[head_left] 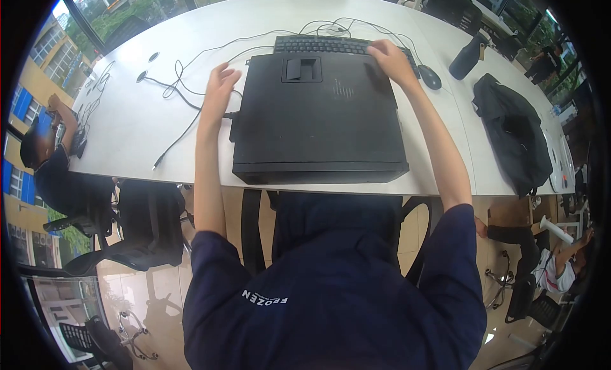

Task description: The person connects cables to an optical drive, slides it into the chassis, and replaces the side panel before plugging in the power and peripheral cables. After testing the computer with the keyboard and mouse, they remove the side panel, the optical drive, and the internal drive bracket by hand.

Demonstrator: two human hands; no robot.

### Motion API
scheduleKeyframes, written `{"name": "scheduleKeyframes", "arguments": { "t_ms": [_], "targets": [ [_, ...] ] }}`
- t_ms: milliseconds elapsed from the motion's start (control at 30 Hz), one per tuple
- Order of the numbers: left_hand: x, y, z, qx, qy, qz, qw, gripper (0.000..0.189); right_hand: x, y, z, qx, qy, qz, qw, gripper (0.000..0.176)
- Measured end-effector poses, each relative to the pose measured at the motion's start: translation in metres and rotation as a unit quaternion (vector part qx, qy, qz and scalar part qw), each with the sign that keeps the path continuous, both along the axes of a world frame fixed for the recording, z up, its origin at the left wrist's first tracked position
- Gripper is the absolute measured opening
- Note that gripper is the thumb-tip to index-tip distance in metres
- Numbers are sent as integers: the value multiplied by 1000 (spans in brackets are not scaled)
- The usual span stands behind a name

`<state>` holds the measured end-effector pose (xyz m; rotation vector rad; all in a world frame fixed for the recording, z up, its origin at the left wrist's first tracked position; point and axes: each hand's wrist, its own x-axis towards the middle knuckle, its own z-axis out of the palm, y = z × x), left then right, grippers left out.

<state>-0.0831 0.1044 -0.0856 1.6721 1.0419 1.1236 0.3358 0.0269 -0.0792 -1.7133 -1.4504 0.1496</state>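
Observation:
A black desktop computer case [318, 122] lies flat on the white table in front of me, with a recessed latch [302, 69] near its far edge. My left hand [221, 87] is beside the case's far left corner, thumb and fingers apart and holding nothing. Over the far right corner, my right hand [390, 61] has loosely bent fingers with nothing between them, overlapping the end of a black keyboard [321, 44]. The keyboard rests just behind the case. A cable plugs in at the case's left side, below my left hand.
To the right are a black mouse [429, 77], a dark bottle [466, 57] and a black bag [512, 131]. Loose cables [181, 83] spread over the white table [127, 138] on the left. One person sits at the left end; another is at the far right.

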Motion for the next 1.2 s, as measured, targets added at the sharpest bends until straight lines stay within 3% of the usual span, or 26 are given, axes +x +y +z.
{"name": "scheduleKeyframes", "arguments": {
  "t_ms": [100, 200, 233, 333, 400, 500, 600, 733, 800, 1200],
  "targets": [
    [-27, -68, -2, -33, -97, -7, 995, 65, 23, -27, -9, -148, 291, -5, 945, 75],
    [-39, -99, -24, -122, -162, -67, 977, 62, 22, -31, -28, -203, 384, 11, 901, 82],
    [-41, -98, -32, -167, -184, -89, 965, 63, 7, -35, -24, -191, 408, 68, 890, 80],
    [-33, -67, -26, -248, -191, -162, 936, 66, -30, -47, -4, -191, 403, 54, 894, 75],
    [-12, -48, -8, -217, -63, -142, 964, 74, -33, -49, -3, -178, 427, 55, 885, 72],
    [19, -18, -4, -234, -25, -107, 966, 73, -39, -57, 1, -166, 448, 39, 877, 64],
    [29, 6, -1, -256, 43, -141, 955, 76, -42, -61, 0, -160, 469, 43, 867, 65],
    [34, 18, -10, -282, -35, -166, 944, 77, -43, -59, -3, -148, 476, 32, 867, 53],
    [37, 28, -25, -153, -26, -121, 980, 74, -42, -57, -7, -139, 487, 37, 862, 49],
    [35, 7, -10, -182, -179, -197, 947, 58, -49, -63, 7, -97, 563, 16, 820, 32]
  ]
}}
